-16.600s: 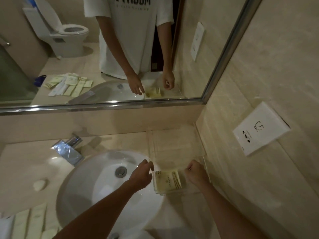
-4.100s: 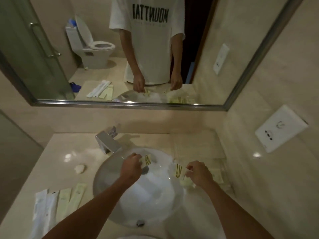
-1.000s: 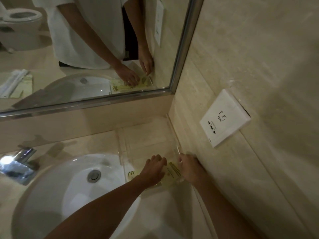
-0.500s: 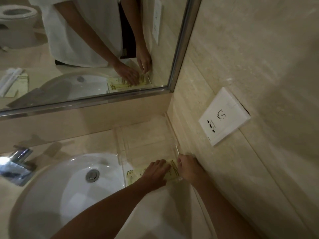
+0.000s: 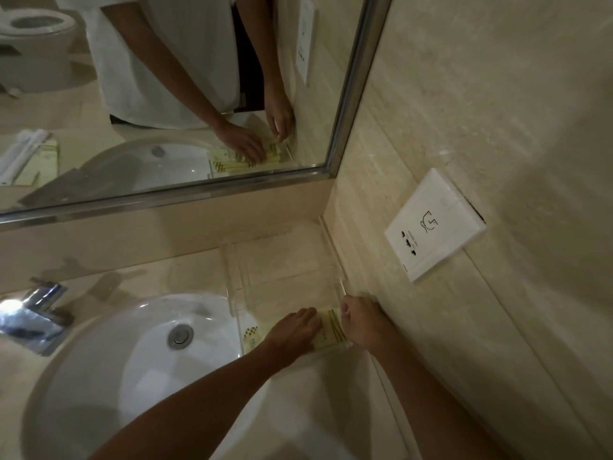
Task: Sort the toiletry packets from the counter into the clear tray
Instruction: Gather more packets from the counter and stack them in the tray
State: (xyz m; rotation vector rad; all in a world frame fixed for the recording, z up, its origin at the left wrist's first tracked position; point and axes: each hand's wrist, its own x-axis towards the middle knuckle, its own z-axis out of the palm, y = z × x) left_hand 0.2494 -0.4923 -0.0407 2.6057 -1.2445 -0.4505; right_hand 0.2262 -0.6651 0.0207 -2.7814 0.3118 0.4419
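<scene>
Bathroom counter (image 5: 149,277), right corner: we're flattening packets (image 5: 328,330) into clear tray (image 5: 282,257)'s near end, left hand (image 5: 295,330) pressing flat, right hand (image 5: 361,323) curled at tray's wall-side edge, grip unclear. Next: fetch remaining packets.

Packets (image 5: 328,330): pale yellow, printed with dark thin stripes and small dots; tray (image 5: 282,260): clear, colourless; basin (image 5: 132,360): glossy white, silver drain (image 5: 180,336); tap (image 5: 31,313): shiny chrome; counter (image 5: 185,273): beige stone, faintly veined; wall socket (image 5: 434,224): white with black marks; mirror frame (image 5: 351,88): brushed silver; shirt (image 5: 159,54) in mirror: white
</scene>
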